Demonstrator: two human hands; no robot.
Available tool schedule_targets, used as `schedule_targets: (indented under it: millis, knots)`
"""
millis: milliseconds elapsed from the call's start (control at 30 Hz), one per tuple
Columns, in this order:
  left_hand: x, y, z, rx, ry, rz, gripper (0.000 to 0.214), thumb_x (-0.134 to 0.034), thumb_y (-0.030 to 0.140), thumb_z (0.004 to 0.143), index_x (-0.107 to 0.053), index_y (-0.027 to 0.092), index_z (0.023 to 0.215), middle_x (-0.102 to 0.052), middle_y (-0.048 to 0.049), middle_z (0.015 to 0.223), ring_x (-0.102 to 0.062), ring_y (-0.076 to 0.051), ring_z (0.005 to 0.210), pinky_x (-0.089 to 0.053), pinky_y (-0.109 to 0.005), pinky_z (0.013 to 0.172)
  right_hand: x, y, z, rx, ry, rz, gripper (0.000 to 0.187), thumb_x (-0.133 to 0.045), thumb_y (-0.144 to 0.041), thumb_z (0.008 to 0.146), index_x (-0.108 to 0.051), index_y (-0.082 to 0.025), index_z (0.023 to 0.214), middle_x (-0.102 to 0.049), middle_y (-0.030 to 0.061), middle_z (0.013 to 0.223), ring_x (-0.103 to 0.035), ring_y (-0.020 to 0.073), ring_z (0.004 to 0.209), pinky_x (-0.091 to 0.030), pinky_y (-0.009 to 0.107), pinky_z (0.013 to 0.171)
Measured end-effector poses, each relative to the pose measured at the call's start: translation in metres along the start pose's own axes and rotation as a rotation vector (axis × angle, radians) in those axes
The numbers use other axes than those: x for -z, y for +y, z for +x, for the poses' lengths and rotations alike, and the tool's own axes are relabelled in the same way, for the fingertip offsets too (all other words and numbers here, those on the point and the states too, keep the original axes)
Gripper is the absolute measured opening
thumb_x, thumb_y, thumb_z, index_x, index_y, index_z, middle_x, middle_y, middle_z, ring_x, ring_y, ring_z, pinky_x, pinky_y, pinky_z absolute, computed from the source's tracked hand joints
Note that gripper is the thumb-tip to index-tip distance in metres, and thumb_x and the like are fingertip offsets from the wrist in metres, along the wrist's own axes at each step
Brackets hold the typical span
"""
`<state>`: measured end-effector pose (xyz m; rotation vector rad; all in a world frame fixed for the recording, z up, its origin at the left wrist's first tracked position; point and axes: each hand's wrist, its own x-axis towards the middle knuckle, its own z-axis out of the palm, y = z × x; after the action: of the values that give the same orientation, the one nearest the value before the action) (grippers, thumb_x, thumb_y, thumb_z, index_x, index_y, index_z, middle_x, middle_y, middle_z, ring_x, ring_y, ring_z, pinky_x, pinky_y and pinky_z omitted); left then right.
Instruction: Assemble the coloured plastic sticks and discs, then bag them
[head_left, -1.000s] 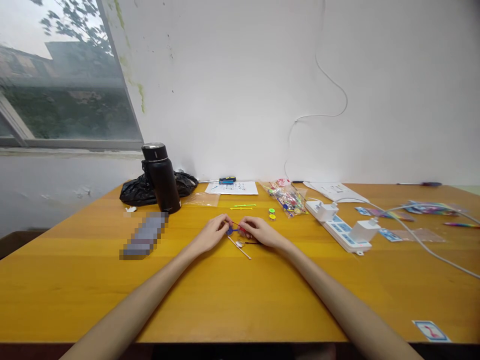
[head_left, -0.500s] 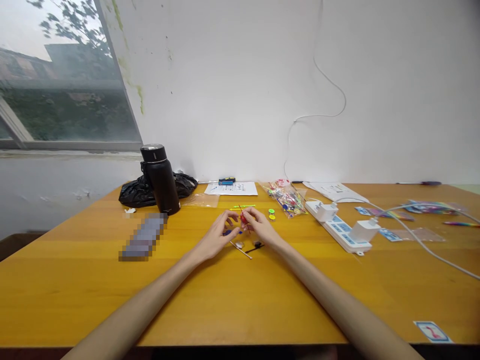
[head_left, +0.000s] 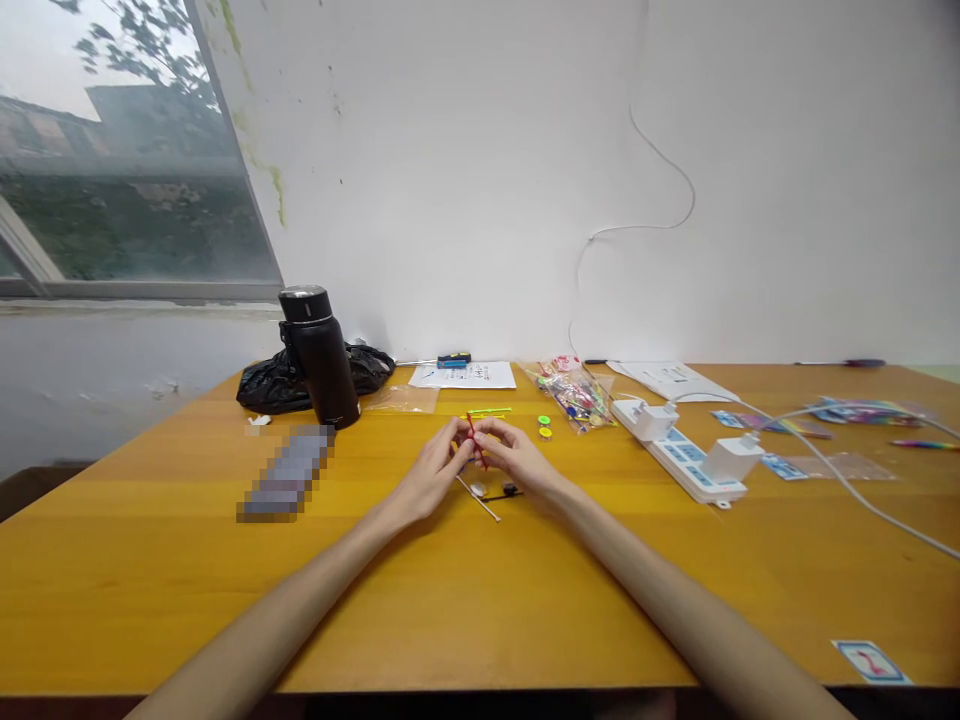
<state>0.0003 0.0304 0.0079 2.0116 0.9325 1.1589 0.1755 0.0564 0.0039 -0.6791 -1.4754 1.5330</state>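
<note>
My left hand (head_left: 433,472) and my right hand (head_left: 519,460) meet above the middle of the table, fingertips pinched together. Between them is a small red plastic piece with a thin stick (head_left: 481,458); the fingers cover most of it. Just below the hands lie a white stick (head_left: 480,502), a white round piece (head_left: 478,491) and a black stick with a round end (head_left: 510,491). Something blue is mostly hidden under the fingers. Past the fingertips rest thin yellow-green sticks (head_left: 489,411). Right of them are a green disc (head_left: 544,421) and a yellow disc (head_left: 545,434).
A clear bag of small coloured parts (head_left: 574,392) lies behind the discs. To the right is a white power strip (head_left: 686,465) with plugs and cables. At left stand a black bottle (head_left: 322,365), a black plastic bag (head_left: 262,385) and a blurred flat object (head_left: 289,475).
My left hand has closed in to meet my right, its fingers now at the red piece. The right hand has shifted slightly left, and the red stick has turned.
</note>
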Motion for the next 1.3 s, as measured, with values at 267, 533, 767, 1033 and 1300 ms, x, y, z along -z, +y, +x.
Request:
schedule_targets:
  millis: [267, 533, 767, 1033, 1300]
  knots:
    - [-0.001, 0.007, -0.005, -0.021, -0.009, 0.052, 0.025, -0.034, 0.04, 0.103, -0.049, 0.022, 0.098, -0.058, -0.0038, 0.092, -0.055, -0.019, 0.087, -0.042, -0.032, 0.086, 0.001, 0.0, 0.0, 0.029, -0.073, -0.045, 0.037, -0.073, -0.053, 0.08, -0.06, -0.019, 0.091, -0.058, -0.0005, 0.079, -0.054, 0.0126, 0.072, -0.045, 0.026, 0.07]
    - [-0.003, 0.012, -0.007, -0.006, -0.054, 0.003, 0.026, -0.031, 0.04, 0.104, -0.047, 0.022, 0.097, -0.056, -0.0028, 0.088, -0.055, -0.018, 0.083, -0.043, -0.032, 0.083, -0.001, 0.0, -0.002, 0.015, -0.108, 0.01, 0.039, -0.076, -0.053, 0.078, -0.055, -0.02, 0.085, -0.055, -0.0016, 0.074, -0.053, 0.0126, 0.068, -0.046, 0.026, 0.065]
    - [-0.004, 0.012, -0.008, 0.007, -0.057, -0.057, 0.028, -0.031, 0.043, 0.103, -0.046, 0.022, 0.094, -0.056, -0.0019, 0.083, -0.056, -0.018, 0.078, -0.045, -0.032, 0.079, -0.005, -0.002, -0.004, 0.029, -0.137, 0.02, 0.039, -0.074, -0.053, 0.079, -0.053, -0.02, 0.083, -0.055, -0.0025, 0.068, -0.054, 0.0131, 0.064, -0.047, 0.027, 0.062]
    - [-0.003, 0.01, -0.007, 0.002, -0.085, -0.046, 0.03, -0.03, 0.044, 0.103, -0.047, 0.022, 0.091, -0.058, -0.0028, 0.082, -0.056, -0.018, 0.076, -0.045, -0.032, 0.078, -0.005, -0.001, -0.005, -0.002, -0.147, -0.013, 0.044, -0.074, -0.059, 0.077, -0.052, -0.021, 0.08, -0.054, -0.0025, 0.065, -0.053, 0.0139, 0.06, -0.047, 0.029, 0.062]
    - [-0.001, 0.002, -0.005, -0.007, -0.052, -0.085, 0.036, -0.027, 0.045, 0.103, -0.048, 0.021, 0.086, -0.056, -0.0013, 0.076, -0.05, -0.016, 0.067, -0.041, -0.029, 0.069, -0.001, -0.001, -0.006, 0.026, -0.213, -0.056, 0.047, -0.074, -0.062, 0.075, -0.053, -0.02, 0.075, -0.053, -0.0017, 0.067, -0.051, 0.0138, 0.063, -0.046, 0.029, 0.066]
